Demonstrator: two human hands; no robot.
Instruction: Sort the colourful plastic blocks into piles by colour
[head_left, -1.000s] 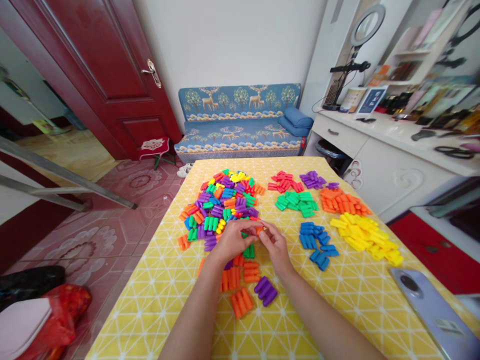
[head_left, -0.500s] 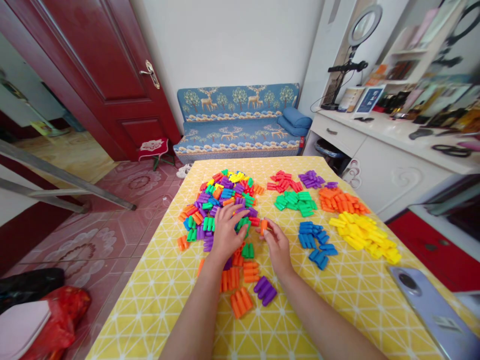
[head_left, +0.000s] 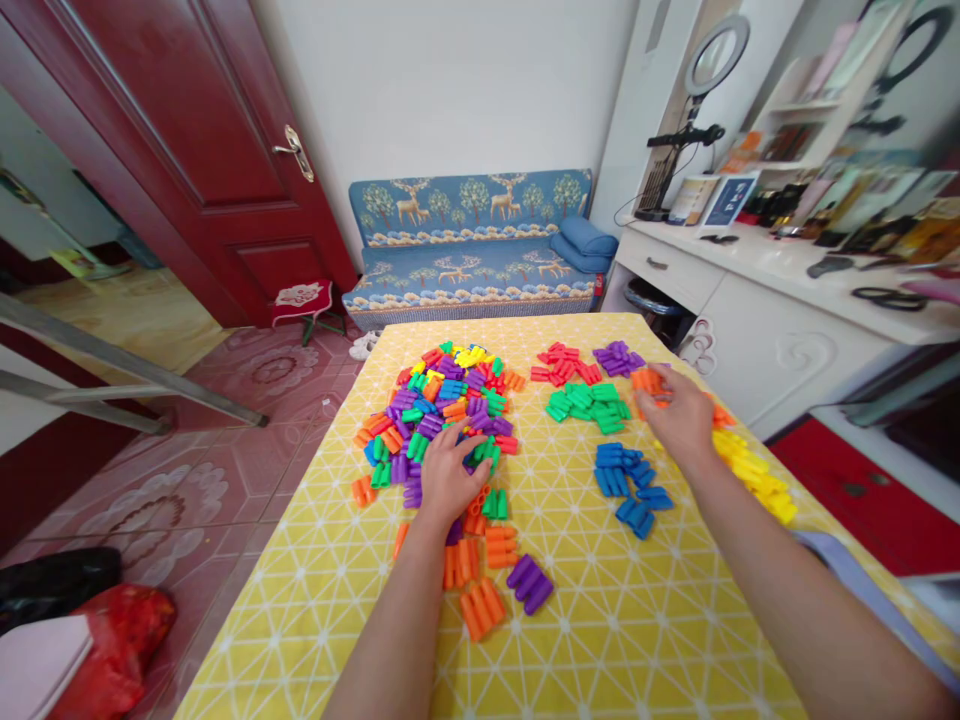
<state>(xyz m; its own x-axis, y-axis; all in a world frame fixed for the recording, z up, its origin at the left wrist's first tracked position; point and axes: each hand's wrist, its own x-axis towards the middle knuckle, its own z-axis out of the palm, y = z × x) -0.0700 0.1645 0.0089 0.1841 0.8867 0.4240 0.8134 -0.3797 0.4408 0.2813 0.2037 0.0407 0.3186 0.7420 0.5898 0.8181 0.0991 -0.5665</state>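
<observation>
My left hand rests over a mixed pile of plastic building blocks, its fingers spread and holding nothing. The blocks look like short joined tubes in orange, purple, green, blue, red and yellow. At the right, my right hand is at the orange group, fingers closed about an orange block; the hand hides most of that group. Nearby lie sorted groups of purple blocks, green blocks, red blocks, blue blocks and yellow blocks, the last partly behind my right forearm.
Loose orange blocks and a purple block lie nearer me on the yellow patterned tablecloth. A phone is partly under my right forearm. Beyond the table stand a blue sofa and a white dresser.
My right hand has carried an orange block from beside the mixed pile rightward to the orange group. My left hand stays over the pile, nearly unmoved.
</observation>
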